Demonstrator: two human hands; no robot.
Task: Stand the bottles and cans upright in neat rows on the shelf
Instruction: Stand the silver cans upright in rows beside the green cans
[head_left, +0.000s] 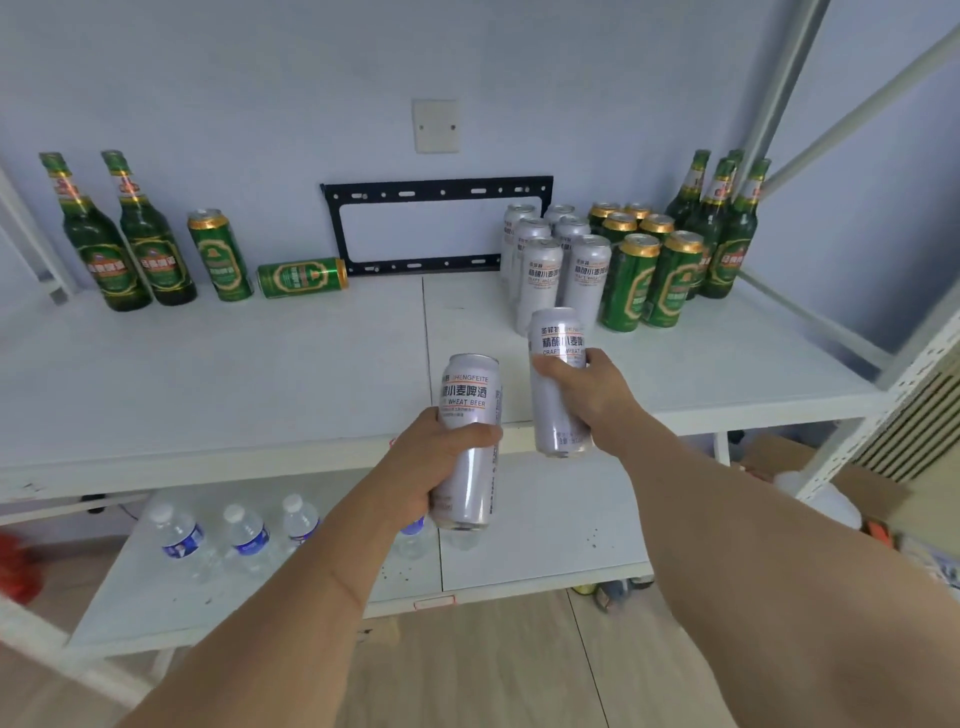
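While upright above shelf (208, 374), each hand grips silver can: left hand (431, 457), right hand (582, 389).

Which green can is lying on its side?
The green can in front of the black bracket, left of centre on the shelf. The other green cans stand upright.

White shelf, green and silver drinks

Silver cans (540, 270) bear dark lettering; green cans (649, 280) have gold rims; green bottles (722, 234); white shelf (208, 374).
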